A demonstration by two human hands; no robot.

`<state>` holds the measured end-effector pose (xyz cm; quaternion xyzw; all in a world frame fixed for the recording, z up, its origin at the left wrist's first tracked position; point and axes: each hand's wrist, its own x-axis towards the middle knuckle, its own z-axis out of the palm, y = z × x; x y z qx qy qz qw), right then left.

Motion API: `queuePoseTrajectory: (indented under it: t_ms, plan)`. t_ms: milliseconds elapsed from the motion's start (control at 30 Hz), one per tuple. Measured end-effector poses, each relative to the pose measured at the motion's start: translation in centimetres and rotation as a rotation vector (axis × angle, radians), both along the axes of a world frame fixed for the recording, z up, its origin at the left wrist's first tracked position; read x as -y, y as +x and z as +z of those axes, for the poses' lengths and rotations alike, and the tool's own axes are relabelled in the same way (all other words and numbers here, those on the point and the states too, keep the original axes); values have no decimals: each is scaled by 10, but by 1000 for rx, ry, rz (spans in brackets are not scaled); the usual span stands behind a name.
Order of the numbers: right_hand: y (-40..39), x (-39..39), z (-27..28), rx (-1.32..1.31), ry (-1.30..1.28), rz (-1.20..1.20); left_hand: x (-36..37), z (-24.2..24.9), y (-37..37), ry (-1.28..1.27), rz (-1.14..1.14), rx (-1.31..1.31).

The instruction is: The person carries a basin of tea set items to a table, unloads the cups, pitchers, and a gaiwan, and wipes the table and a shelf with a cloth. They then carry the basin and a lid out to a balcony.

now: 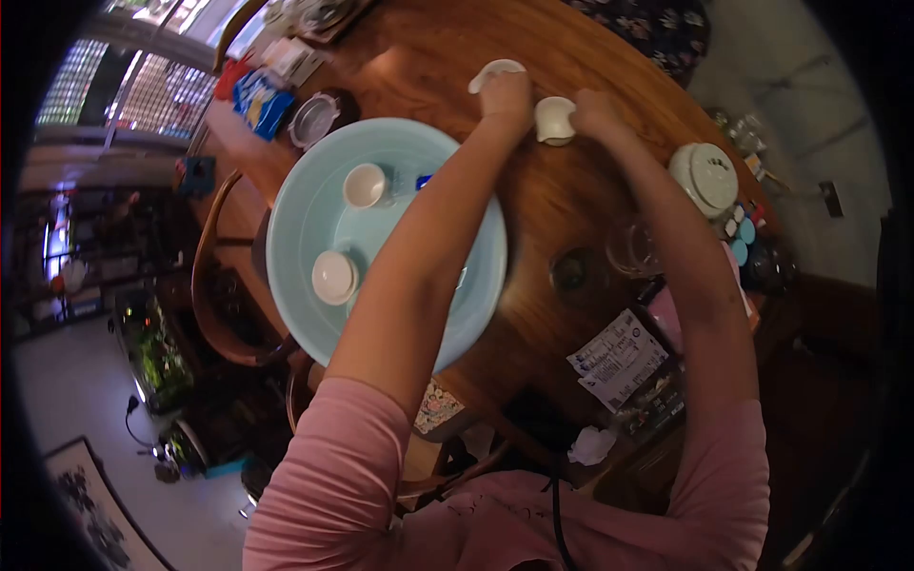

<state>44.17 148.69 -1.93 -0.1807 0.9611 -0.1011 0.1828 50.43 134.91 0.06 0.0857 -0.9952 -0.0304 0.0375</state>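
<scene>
At the far side of the wooden table (533, 219), my left hand (507, 99) is closed on a white curved dish (496, 68), whose rim shows beyond the fingers. Just to its right, my right hand (597, 114) is closed at the side of a small white pitcher (555, 121); the fingers hide the part they grip. My left forearm crosses over a large pale-blue basin (288, 205). Inside the basin are a white cup (365, 186), a second round white piece (334, 277) and a small blue object (424, 181) partly behind the arm.
Right of my right arm stands a white lidded pot (706, 179). Nearer are a clear glass vessel (632, 249) and printed papers (619, 360). Beyond the basin sit a clear container (314, 121) and a blue packet (260, 103). A wooden chair (211, 276) is at left.
</scene>
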Motion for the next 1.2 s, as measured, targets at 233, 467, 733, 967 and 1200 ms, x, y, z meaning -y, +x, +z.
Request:
queuePoseTrajectory:
  t_ms: [233,467,733,967,1200]
  plan:
    - [46,14,75,-199,71,54,18,13,17,172,59,-257]
    - [117,80,92,-83,-631,821,125,74,145,269,301,-621]
    - [184,108,29,-69,20,1253,121,32,290,449,268,66]
    - [176,102,45,-71,-213,1025,86,-6,293,696,141,162]
    - [180,96,47,1142,-999,-9,92,-14,269,1113,594,329]
